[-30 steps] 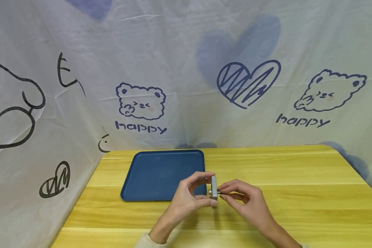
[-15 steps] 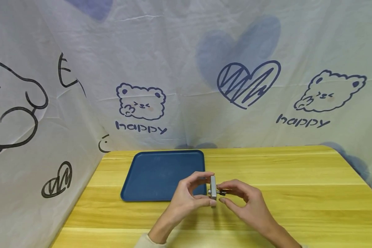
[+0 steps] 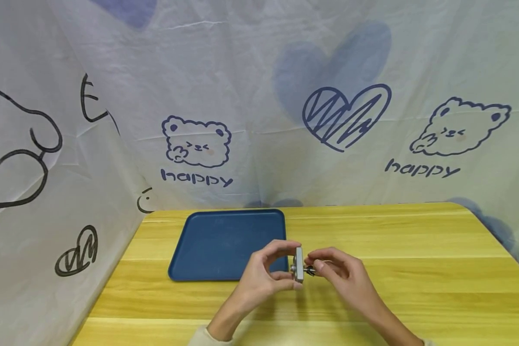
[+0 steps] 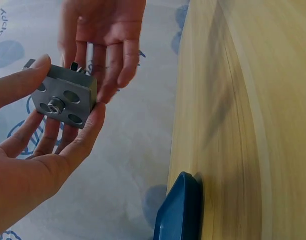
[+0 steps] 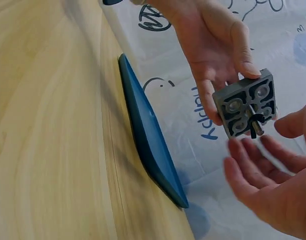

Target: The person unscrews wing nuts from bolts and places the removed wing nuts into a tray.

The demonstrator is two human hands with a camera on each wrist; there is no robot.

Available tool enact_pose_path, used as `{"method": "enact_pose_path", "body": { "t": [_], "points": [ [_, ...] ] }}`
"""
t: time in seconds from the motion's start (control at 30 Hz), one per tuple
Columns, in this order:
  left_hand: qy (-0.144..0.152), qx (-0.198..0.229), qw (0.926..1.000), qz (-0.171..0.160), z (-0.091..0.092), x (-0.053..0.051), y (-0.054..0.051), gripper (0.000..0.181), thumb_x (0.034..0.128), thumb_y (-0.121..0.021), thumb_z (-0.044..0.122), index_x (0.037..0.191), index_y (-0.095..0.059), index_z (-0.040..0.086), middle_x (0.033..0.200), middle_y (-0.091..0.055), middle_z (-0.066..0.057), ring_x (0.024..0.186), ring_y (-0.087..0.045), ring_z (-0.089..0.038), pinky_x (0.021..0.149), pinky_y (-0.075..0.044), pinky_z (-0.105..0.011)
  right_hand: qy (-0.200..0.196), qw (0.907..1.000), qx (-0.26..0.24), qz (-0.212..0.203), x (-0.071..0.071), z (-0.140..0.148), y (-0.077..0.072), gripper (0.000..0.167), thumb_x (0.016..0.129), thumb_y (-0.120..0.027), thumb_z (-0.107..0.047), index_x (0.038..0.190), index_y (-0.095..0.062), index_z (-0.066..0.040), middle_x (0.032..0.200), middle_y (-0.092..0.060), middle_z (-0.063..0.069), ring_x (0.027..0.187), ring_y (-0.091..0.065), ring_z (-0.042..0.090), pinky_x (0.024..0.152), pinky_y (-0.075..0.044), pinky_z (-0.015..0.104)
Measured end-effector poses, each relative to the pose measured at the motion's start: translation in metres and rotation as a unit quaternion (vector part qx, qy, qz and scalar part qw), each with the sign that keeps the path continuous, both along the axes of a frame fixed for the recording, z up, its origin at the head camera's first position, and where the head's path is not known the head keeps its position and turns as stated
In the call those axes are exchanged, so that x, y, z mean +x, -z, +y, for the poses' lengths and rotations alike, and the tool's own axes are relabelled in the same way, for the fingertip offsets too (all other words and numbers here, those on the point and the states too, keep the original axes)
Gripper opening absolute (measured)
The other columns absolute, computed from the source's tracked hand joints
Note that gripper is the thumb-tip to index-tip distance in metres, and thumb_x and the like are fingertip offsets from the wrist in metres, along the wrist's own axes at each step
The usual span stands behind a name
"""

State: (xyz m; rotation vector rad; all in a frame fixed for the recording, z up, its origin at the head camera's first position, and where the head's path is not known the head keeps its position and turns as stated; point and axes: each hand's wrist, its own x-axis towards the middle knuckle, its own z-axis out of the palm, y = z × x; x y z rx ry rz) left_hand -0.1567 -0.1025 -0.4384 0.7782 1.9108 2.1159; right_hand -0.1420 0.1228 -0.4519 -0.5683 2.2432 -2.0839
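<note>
A square grey metal block (image 3: 299,265) (image 4: 65,95) stands on edge above the table, gripped at top and bottom between the fingers and thumb of my left hand (image 3: 259,276) (image 5: 212,45). A bolt head (image 4: 55,105) sits on its left-facing side, among round holes. From the recessed other side (image 5: 233,105) the bolt's shaft sticks out, carrying a small black winged piece (image 3: 310,271) (image 5: 256,119). My right hand (image 3: 350,283) (image 5: 277,185) is around that piece, fingers and thumb bent and apart; in the right wrist view they show no contact with it.
A blue tray (image 3: 229,245) (image 5: 143,127) lies on the wooden table (image 3: 398,240), behind and left of my hands; the left hand overlaps its near right corner. A white printed cloth (image 3: 259,158) hangs behind the table and along its left side.
My right thumb has moved up and the fingers have shifted around the bolt's end. The black piece, hidden by the fingers at first, shows now. My left hand holds the block almost unmoved.
</note>
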Motion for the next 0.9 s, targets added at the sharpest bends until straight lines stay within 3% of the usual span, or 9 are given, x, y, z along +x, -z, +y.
{"method": "enact_pose_path", "body": {
  "t": [0.17,0.33,0.53,0.77,0.9],
  "points": [
    [-0.001,-0.005,0.9999,0.015,0.003,0.001,0.0,0.067,0.0747,-0.081,-0.019,0.135,-0.063,0.004,0.133,-0.055,-0.018,0.128,-0.055,-0.031,0.091,-0.061,-0.046,-0.033,0.9891,-0.041,-0.138,-0.003,0.004,0.0,0.044,0.106,-0.061,-0.024,0.129,-0.059,0.014,0.116,-0.07,0.02,0.098,-0.074,0.027,0.087,-0.063,0.043],
    [0.006,-0.018,0.9993,0.03,0.004,0.002,0.0,0.066,0.0755,-0.081,-0.019,0.135,-0.063,0.004,0.133,-0.055,-0.017,0.125,-0.054,-0.029,0.091,-0.062,-0.045,-0.077,0.9736,-0.08,-0.199,-0.007,0.009,0.001,0.037,0.105,-0.063,-0.02,0.126,-0.064,0.011,0.11,-0.072,0.015,0.093,-0.075,0.023,0.084,-0.064,0.037],
    [0.008,-0.033,0.9988,0.036,0.004,0.003,0.0,0.065,0.077,-0.082,-0.015,0.135,-0.063,0.008,0.133,-0.056,-0.013,0.125,-0.054,-0.026,0.091,-0.062,-0.042,-0.112,0.9661,-0.086,-0.216,-0.009,0.011,0.003,0.033,0.104,-0.064,-0.019,0.122,-0.066,0.008,0.104,-0.073,0.014,0.088,-0.074,0.02,0.079,-0.065,0.033],
    [0.008,-0.037,0.9989,0.028,0.005,0.002,0.001,0.066,0.0759,-0.083,-0.015,0.135,-0.064,0.009,0.133,-0.057,-0.011,0.125,-0.054,-0.025,0.09,-0.062,-0.042,-0.112,0.9639,-0.083,-0.227,-0.008,0.011,0.002,0.032,0.103,-0.065,-0.016,0.123,-0.066,0.009,0.102,-0.075,0.013,0.086,-0.073,0.018,0.076,-0.064,0.03],
    [0.004,-0.036,0.9988,0.033,0.006,0.002,0.001,0.066,0.0756,-0.084,-0.014,0.134,-0.064,0.008,0.132,-0.057,-0.013,0.124,-0.055,-0.026,0.089,-0.063,-0.042,-0.11,0.9672,-0.078,-0.215,-0.007,0.011,0.002,0.031,0.102,-0.066,-0.015,0.122,-0.066,0.009,0.101,-0.075,0.013,0.087,-0.073,0.018,0.076,-0.064,0.031]
  ]
}}
